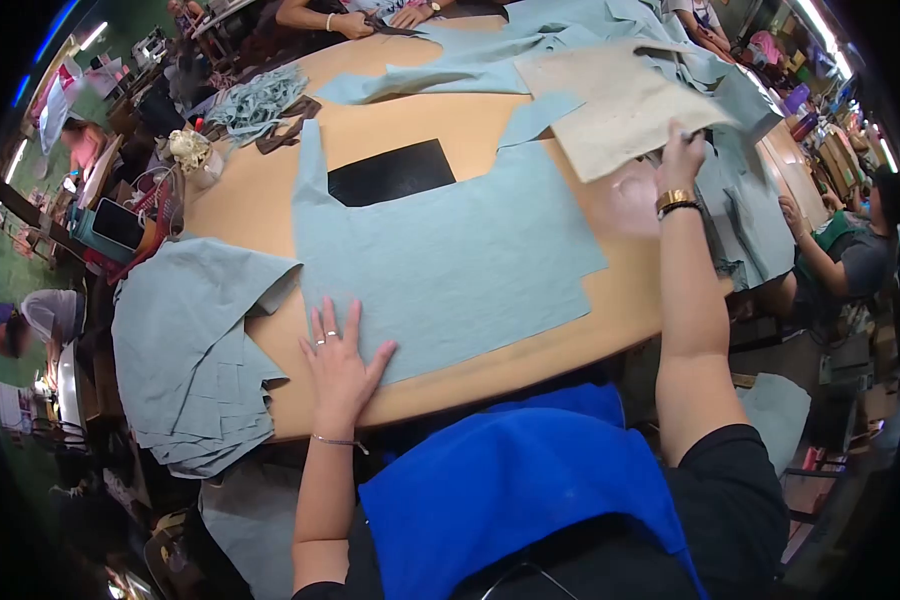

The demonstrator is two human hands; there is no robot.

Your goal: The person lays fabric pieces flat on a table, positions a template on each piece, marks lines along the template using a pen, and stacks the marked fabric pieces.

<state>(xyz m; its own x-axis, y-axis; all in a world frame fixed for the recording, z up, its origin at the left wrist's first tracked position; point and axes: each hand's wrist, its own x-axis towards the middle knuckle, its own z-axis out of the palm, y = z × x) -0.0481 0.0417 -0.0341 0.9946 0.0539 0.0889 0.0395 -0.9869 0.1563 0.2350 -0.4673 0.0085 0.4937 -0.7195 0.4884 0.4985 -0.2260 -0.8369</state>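
Note:
A cut piece of pale blue-green fabric (450, 270) lies spread over the tan table. My left hand (340, 365) rests on its lower left corner, fingers spread. Up to the right, my right hand (680, 160) has its fingers closed at the near edge of a stiff cream sheet (620, 110), which is tilted and partly blurred. Something small and dark shows beside those fingers; I cannot make out what it is. Below the sheet is a blurred pinkish shape (635, 195). A flat black rectangle (395, 175) lies within the fabric's upper cut-out.
Stacked blue-green pieces (200, 350) hang over the table's left edge. More fabric (740, 200) is piled at right, and cloth scraps (260, 100) lie at upper left. Across the table a person's hand (355, 25) is by dark scissors (395, 28). Another person (850, 235) sits at right.

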